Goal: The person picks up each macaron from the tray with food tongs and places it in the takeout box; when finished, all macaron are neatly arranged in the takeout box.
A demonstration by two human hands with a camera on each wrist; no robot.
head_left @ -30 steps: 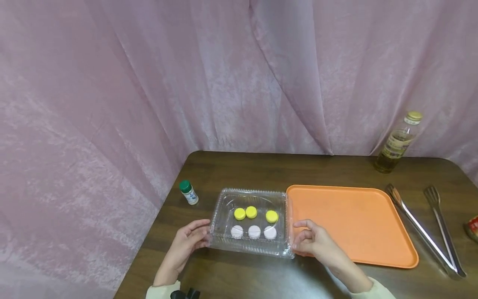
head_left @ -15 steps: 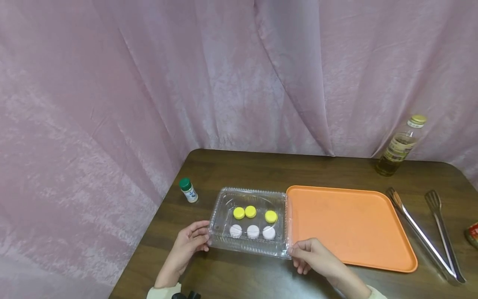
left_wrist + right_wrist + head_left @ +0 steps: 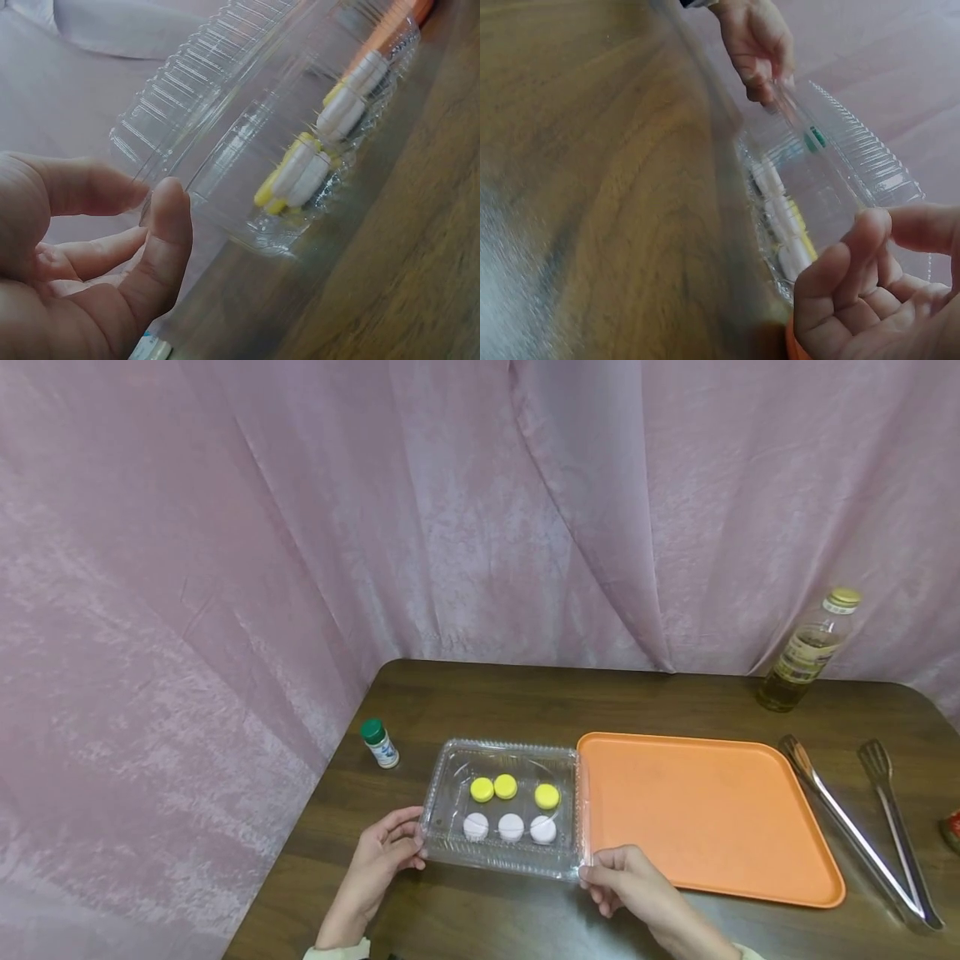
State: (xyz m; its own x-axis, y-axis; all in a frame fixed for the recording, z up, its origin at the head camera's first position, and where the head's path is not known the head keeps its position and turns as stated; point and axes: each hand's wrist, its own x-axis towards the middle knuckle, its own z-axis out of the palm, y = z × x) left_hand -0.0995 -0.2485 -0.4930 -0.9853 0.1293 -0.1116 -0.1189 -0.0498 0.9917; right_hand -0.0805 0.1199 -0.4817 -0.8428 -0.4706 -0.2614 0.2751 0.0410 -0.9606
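A clear plastic clamshell container with a ribbed rim lies in front of me on the dark wooden table. Through it show three yellow discs in a back row and three white discs in front. My left hand pinches the container's front left corner between thumb and fingers; the left wrist view has the fingertips right at the rim. At the front right corner, my right hand pinches the rim between thumb and forefinger, its other fingers curled below.
An orange tray lies against the container's right side. Metal tongs lie further right, near a partly visible can. An oil bottle stands at the back right, a green-capped shaker at the left. Pink curtain hangs behind.
My right hand has slid down from the container's right side to its front right corner, and its fingers have closed into a pinch. My left hand stays at the left corner.
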